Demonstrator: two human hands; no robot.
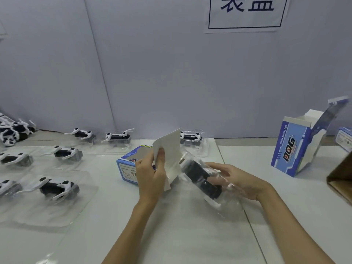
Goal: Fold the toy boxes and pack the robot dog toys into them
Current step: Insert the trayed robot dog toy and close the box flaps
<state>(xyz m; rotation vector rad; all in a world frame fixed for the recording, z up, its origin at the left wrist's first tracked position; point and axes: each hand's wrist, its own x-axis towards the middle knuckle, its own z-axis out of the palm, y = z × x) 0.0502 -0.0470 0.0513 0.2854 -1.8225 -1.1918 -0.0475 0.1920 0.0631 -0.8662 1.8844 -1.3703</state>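
A blue toy box [127, 164] lies on its side at the table's middle. My left hand [150, 175] grips its open white flap [168, 149], thumb on the flap's face. My right hand [236, 181] holds a clear plastic blister tray [224, 199] with a black-and-white robot dog [202, 178] in it, tilted, its end at the box's mouth. Part of the box is hidden behind my left hand and the flap.
Several robot dogs in clear trays [57, 187] sit on the left of the white table [181, 235], with a pile of loose dogs [11, 130] far left. An upright open blue box [297, 147] stands at the right, a brown carton [341, 180] at the right edge.
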